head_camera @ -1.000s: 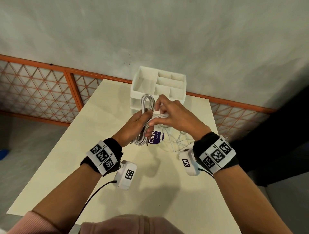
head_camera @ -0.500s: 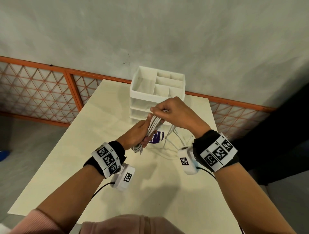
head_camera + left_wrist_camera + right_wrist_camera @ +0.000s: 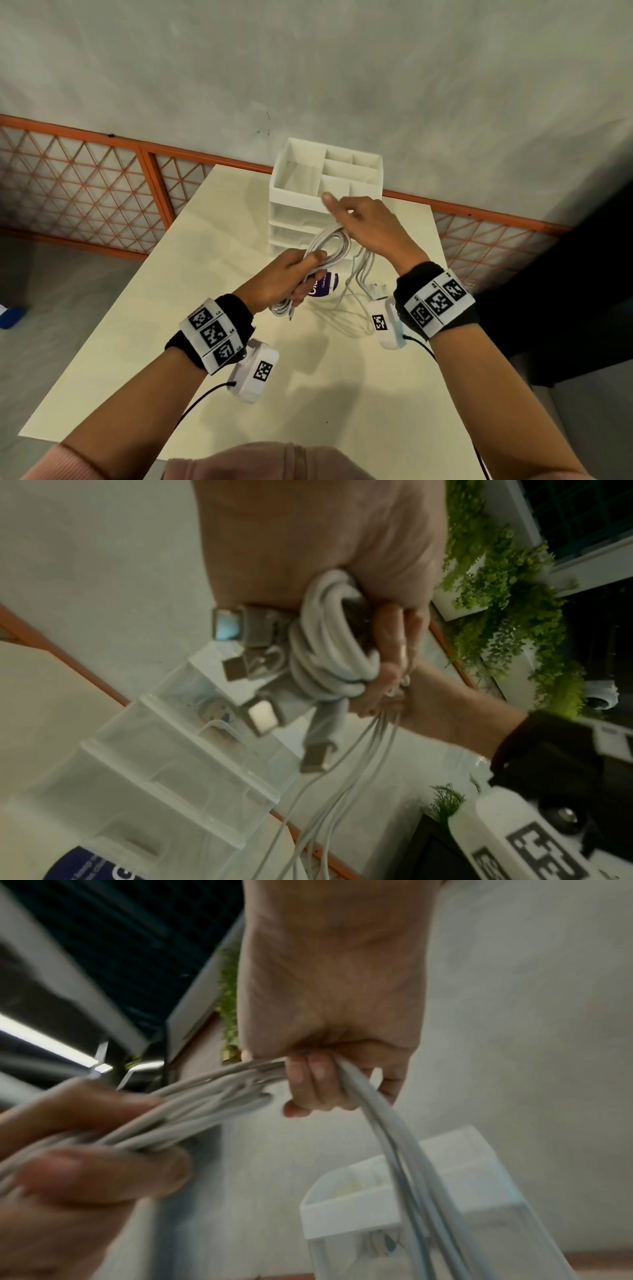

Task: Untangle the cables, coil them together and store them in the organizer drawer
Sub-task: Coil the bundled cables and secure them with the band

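Note:
My left hand (image 3: 298,274) grips a coil of white cables (image 3: 329,245) above the table, a little in front of the white organizer (image 3: 291,198). In the left wrist view the coil (image 3: 329,647) sits in my curled fingers, with several grey plugs (image 3: 260,718) sticking out and loose strands hanging down. My right hand (image 3: 356,222) holds the far loop of the cables, curled fingers (image 3: 315,1080) round the strands (image 3: 377,1110), while its forefinger sticks out over the organizer's rim. Loose cable ends (image 3: 346,318) trail onto the table. The organizer's drawers (image 3: 164,772) look closed.
A round purple-labelled object (image 3: 325,286) lies on the cream table (image 3: 205,308) under my left hand. An orange lattice railing (image 3: 85,192) and a grey wall stand behind the table. The table's left and near edges drop to the floor.
My right hand has carried the cable strands round the coil, from low beside the left hand up and to the right. The left hand kept its grip and shifted slightly.

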`<state>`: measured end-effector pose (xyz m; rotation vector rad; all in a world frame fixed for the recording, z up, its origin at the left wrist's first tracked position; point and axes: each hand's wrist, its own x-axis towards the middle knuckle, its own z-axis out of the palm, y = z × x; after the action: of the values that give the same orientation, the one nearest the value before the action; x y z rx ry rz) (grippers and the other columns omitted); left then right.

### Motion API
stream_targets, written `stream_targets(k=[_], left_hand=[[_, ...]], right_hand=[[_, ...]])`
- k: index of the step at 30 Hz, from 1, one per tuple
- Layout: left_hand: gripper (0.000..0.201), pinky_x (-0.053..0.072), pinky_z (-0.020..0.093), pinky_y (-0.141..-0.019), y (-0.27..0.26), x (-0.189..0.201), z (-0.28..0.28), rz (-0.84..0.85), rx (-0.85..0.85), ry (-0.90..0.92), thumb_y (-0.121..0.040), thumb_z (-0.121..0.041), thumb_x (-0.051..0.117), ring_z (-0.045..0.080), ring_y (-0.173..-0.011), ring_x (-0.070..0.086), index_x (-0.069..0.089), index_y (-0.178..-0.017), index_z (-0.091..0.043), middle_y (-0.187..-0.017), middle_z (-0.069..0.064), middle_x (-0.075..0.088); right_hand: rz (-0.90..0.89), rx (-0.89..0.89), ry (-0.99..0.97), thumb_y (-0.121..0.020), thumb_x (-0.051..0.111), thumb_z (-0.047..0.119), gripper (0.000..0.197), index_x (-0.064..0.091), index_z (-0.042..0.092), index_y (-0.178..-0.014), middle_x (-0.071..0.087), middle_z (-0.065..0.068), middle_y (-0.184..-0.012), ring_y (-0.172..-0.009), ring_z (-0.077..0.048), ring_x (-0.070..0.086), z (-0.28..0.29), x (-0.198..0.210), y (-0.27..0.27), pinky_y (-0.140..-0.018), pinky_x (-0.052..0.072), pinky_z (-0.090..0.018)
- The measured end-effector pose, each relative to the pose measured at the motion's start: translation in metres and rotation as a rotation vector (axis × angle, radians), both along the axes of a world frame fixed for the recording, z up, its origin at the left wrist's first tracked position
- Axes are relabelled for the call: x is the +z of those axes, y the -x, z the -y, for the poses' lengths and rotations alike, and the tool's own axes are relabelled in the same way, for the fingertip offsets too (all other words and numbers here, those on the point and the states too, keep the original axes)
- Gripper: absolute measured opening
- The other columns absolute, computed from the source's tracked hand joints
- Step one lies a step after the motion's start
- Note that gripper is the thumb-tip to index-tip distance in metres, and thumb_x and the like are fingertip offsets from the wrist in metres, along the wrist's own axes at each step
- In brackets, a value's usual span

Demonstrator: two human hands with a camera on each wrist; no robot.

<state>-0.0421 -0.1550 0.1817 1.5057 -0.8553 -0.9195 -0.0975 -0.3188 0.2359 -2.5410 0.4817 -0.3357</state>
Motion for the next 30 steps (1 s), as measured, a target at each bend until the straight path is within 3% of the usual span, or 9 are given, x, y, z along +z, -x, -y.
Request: stream_targets(k=[2, 5, 7, 12, 16, 21, 24, 27, 30], left_hand=[[0.039, 0.031, 0.024, -0.044, -0.006, 0.002, -0.004, -0.019, 0.036, 0.045, -0.102, -0.029, 0.034, 0.010, -0.037, 0.025, 0.044, -0.068, -0.011, -0.043, -0.005, 0.030], [0.040, 0.037, 0.026, -0.046, -0.011, 0.002, -0.007, -0.016, 0.095, 0.086, -0.101, -0.030, 0.036, 0.011, -0.037, 0.028, 0.044, -0.066, -0.013, -0.044, -0.003, 0.032], [0.041, 0.041, 0.029, -0.049, -0.011, 0.000, -0.004, -0.002, 0.128, 0.106, -0.100, -0.030, 0.040, 0.015, -0.039, 0.031, 0.043, -0.063, -0.014, -0.045, -0.001, 0.034], [0.041, 0.045, 0.030, -0.051, -0.004, -0.004, 0.005, 0.075, 0.073, 0.183, -0.099, -0.024, 0.043, 0.016, -0.041, 0.041, 0.056, -0.061, -0.026, -0.049, 0.001, 0.046], [0.030, 0.044, 0.028, -0.052, -0.003, -0.001, 0.011, 0.144, 0.066, 0.213, -0.099, -0.019, 0.041, 0.007, -0.042, 0.050, 0.055, -0.074, -0.009, -0.052, -0.004, 0.059], [0.034, 0.045, 0.015, -0.047, 0.000, 0.000, 0.011, 0.119, 0.105, 0.210, -0.100, -0.014, 0.039, 0.004, -0.041, 0.055, 0.058, -0.071, -0.013, -0.048, -0.007, 0.063], [0.040, 0.046, 0.016, -0.050, -0.003, -0.003, 0.010, 0.108, 0.107, 0.213, -0.099, -0.017, 0.043, 0.009, -0.041, 0.054, 0.063, -0.065, -0.015, -0.046, -0.002, 0.062], [0.050, 0.046, 0.019, -0.051, -0.006, -0.005, 0.012, 0.097, 0.125, 0.225, -0.099, -0.019, 0.044, 0.012, -0.041, 0.053, 0.066, -0.055, -0.022, -0.043, -0.001, 0.059], [0.041, 0.048, 0.025, -0.051, -0.010, -0.006, 0.015, 0.079, 0.181, 0.251, -0.098, -0.025, 0.046, 0.021, -0.042, 0.054, 0.068, -0.066, -0.011, -0.045, 0.009, 0.055]], right_hand=[[0.011, 0.055, -0.294, -0.095, 0.026, 0.060, 0.070, 0.061, 0.003, -0.075, 0.049, -0.001, -0.056, -0.056, -0.015, 0.048, 0.010, -0.005, 0.007, -0.064, 0.041, -0.027], [0.045, 0.083, -0.458, -0.100, 0.023, 0.048, 0.060, 0.063, 0.017, -0.069, 0.037, 0.002, -0.054, -0.055, -0.012, 0.043, 0.008, -0.024, 0.018, -0.060, 0.042, -0.014], [0.119, 0.002, -0.569, -0.100, 0.024, 0.047, 0.056, 0.057, 0.024, -0.062, 0.036, 0.003, -0.052, -0.050, -0.011, 0.039, -0.009, -0.038, 0.017, -0.056, 0.040, -0.019], [0.298, -0.213, -0.771, -0.099, 0.034, 0.046, 0.058, 0.063, 0.003, -0.072, 0.044, -0.002, -0.044, -0.041, -0.013, 0.038, -0.045, -0.051, 0.007, -0.045, 0.034, -0.024], [0.270, -0.261, -0.768, -0.097, 0.038, 0.048, 0.059, 0.066, -0.004, -0.093, 0.070, -0.025, -0.087, -0.075, -0.034, 0.068, -0.048, -0.048, -0.001, -0.073, 0.056, -0.041], [0.190, -0.191, -0.839, -0.097, 0.042, 0.045, 0.046, 0.071, 0.012, -0.083, 0.073, -0.018, -0.095, -0.083, -0.030, 0.071, -0.046, -0.037, -0.003, -0.086, 0.056, -0.044], [0.099, -0.118, -0.940, -0.094, 0.041, 0.054, 0.041, 0.070, 0.026, -0.099, 0.074, -0.013, -0.102, -0.092, -0.032, 0.070, -0.046, -0.035, -0.003, -0.085, 0.056, -0.051], [0.025, -0.036, -1.007, -0.094, 0.026, 0.062, 0.057, 0.064, 0.024, -0.113, 0.070, -0.021, -0.106, -0.080, -0.031, 0.067, -0.043, -0.039, -0.003, -0.080, 0.055, -0.048], [-0.029, 0.038, -0.999, -0.089, 0.002, 0.069, 0.083, 0.066, 0.019, -0.106, 0.066, -0.025, -0.076, -0.057, -0.022, 0.062, -0.041, -0.050, -0.001, -0.062, 0.049, -0.035]])
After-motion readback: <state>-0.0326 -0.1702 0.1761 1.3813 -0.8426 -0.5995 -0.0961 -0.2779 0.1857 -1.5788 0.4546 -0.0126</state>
